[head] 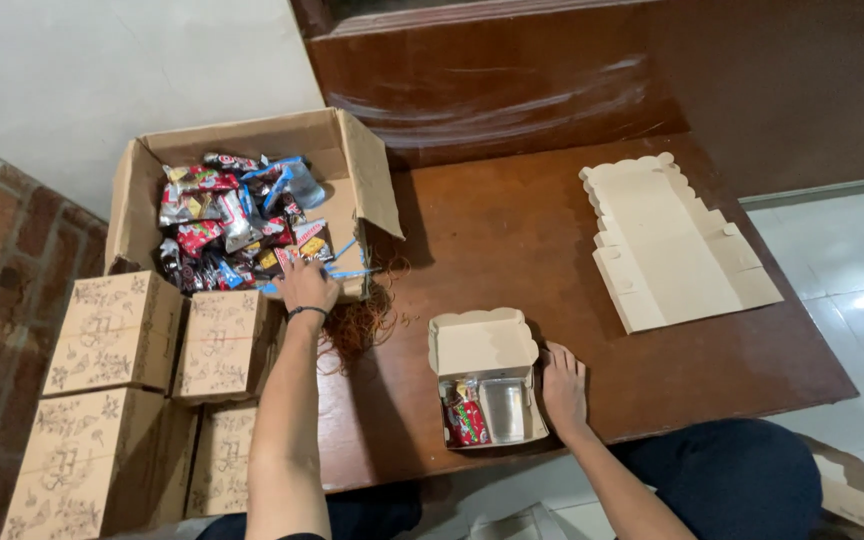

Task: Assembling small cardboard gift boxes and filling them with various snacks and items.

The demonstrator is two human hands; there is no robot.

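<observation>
Left hand in snack carton, right hand at small open box.

Left hand (307,285) reaches over the near wall of the cardboard carton (367,170), fingers down among wrapped snack packets (232,220); whether it grips one cannot be told. Right hand (563,388) lies flat and open, holding nothing, touching the right side of the small cardboard box (482,345). Box lid stands open; inside are a red packet (466,420) and a clear plastic cup (503,408). Box sits at the near table (512,230) edge. Loose rubber bands (362,320) lie beside the carton.
</observation>
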